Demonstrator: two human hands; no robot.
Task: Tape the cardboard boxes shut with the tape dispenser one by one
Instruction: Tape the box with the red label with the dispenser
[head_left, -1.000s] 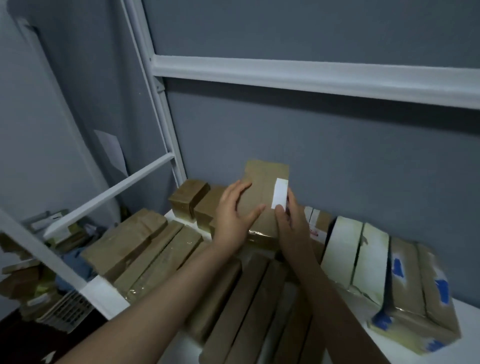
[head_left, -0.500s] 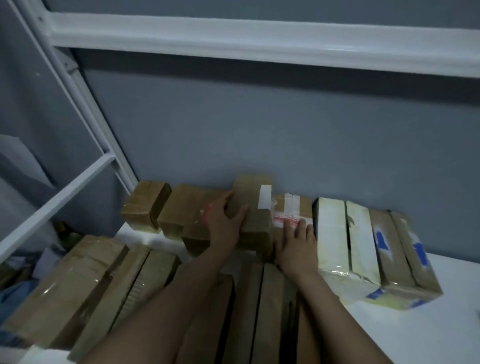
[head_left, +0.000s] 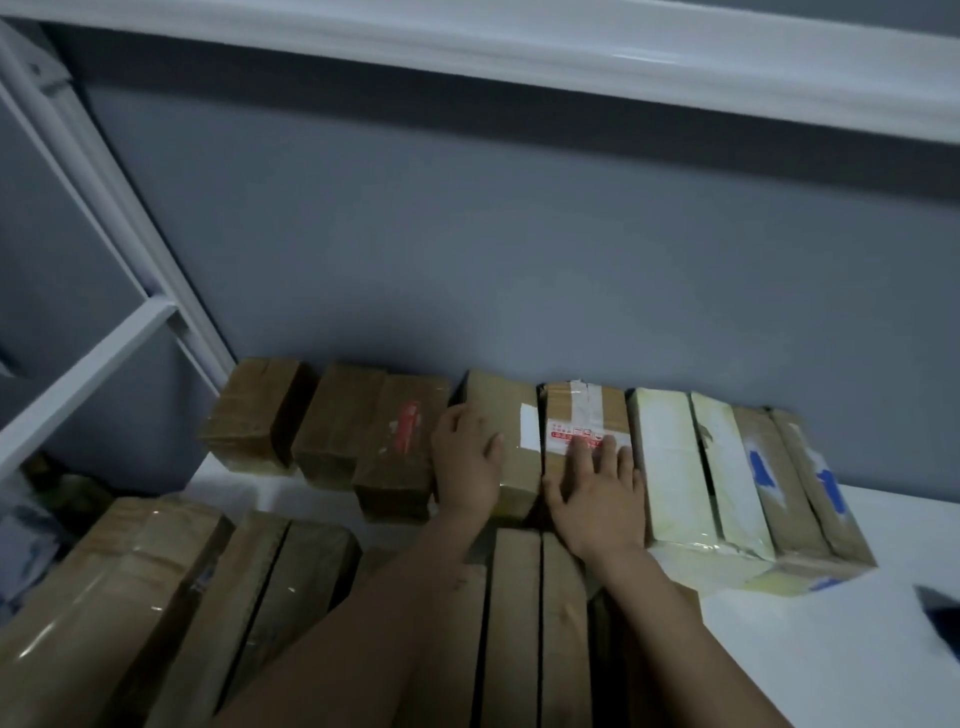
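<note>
A brown taped cardboard box with a white label (head_left: 511, 436) lies in the back row against the grey wall, set between other boxes. My left hand (head_left: 467, 467) rests on its top and left side, fingers spread. My right hand (head_left: 597, 486) lies flat on the neighbouring brown box with red print and clear tape (head_left: 587, 415). No tape dispenser is in view.
More brown boxes (head_left: 332, 421) stand to the left in the row, and pale boxes with blue tape marks (head_left: 727, 467) to the right. Long brown boxes (head_left: 519, 623) lie in front on the white shelf (head_left: 831, 649). A white shelf frame (head_left: 104, 343) rises at the left.
The labelled box, held up in both hands a second ago, has come down into the back row. My right hand left it and moved onto the box beside it.
</note>
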